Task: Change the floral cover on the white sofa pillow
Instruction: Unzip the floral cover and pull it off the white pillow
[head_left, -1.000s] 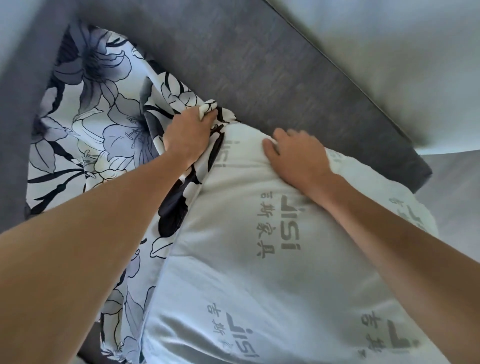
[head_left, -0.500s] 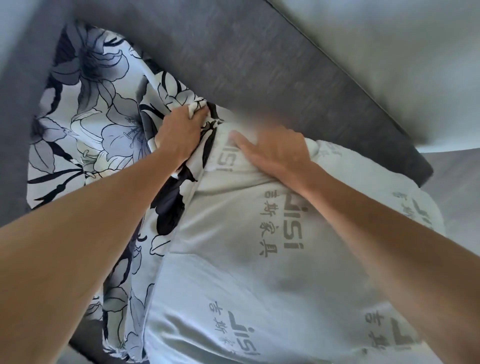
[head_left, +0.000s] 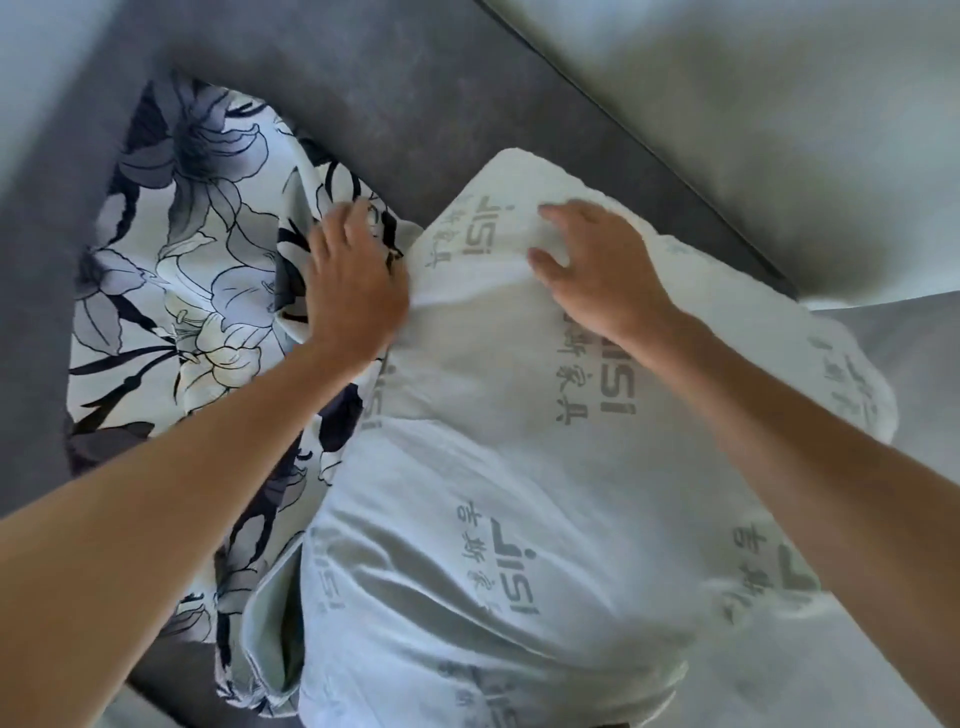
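The white sofa pillow (head_left: 519, 467), printed with grey lettering, lies across the middle, its top corner bare against the sofa back. The floral cover (head_left: 197, 249) is bunched to its left and still wraps the pillow's left side down to the bottom edge. My left hand (head_left: 353, 280) lies on the cover's edge where it meets the pillow, its blurred fingers stretched out over the fabric. My right hand (head_left: 597, 270) presses on the pillow's upper corner with fingers spread, and the fabric folds beneath it.
The dark grey sofa back (head_left: 415, 104) runs diagonally behind the pillow. A pale wall (head_left: 779, 130) rises beyond it at the upper right. Grey sofa seat (head_left: 156, 680) shows at the lower left, under the cover.
The pillow's top corner has come out of the floral cover. My left hand has loosened from a fist on the cover's edge to stretched fingers. My right hand moved up onto the bare corner.
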